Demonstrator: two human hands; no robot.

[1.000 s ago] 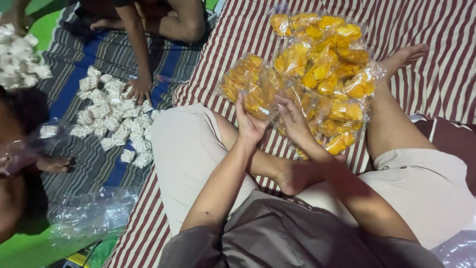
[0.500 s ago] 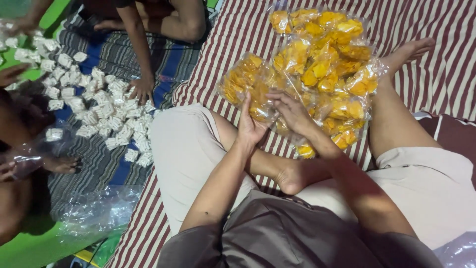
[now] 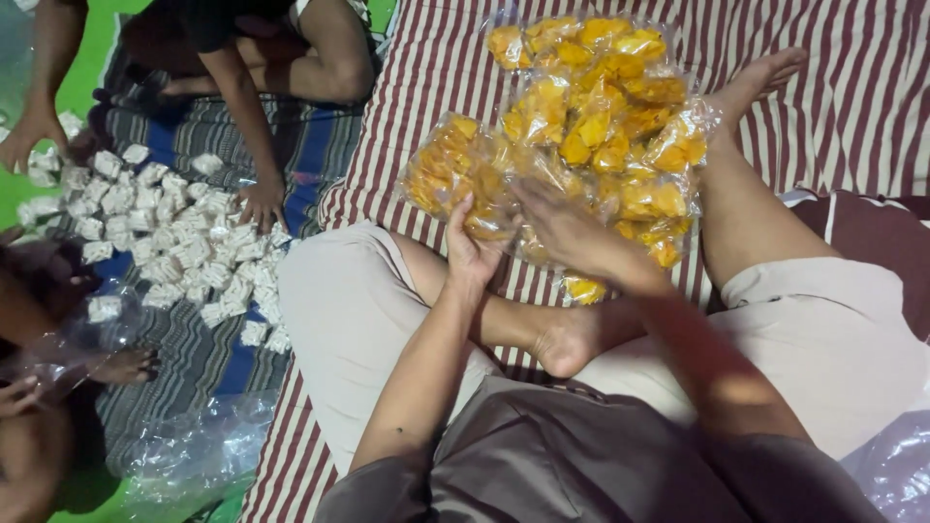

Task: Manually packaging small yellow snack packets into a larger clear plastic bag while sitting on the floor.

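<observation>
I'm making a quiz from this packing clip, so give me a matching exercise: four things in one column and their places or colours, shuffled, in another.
Things:
1. snack bags
2. white packets
3. striped cloth
4. left hand

Places or colours:
A. maroon and white
B. scattered on the blue-striped mat
C. gripping the near edge of a clear bag
D. filled with yellow-orange pieces

Pairs: 1-D, 2-B, 3-A, 4-C

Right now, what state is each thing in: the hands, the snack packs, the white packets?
Left hand: gripping a snack pack, upright.
Right hand: spread flat on the snack pile.
Snack pile: sealed clear packs, heaped on the striped cloth.
White packets: scattered loose on the mat; another person's hand touches them.
Clear bags: crumpled.
</observation>
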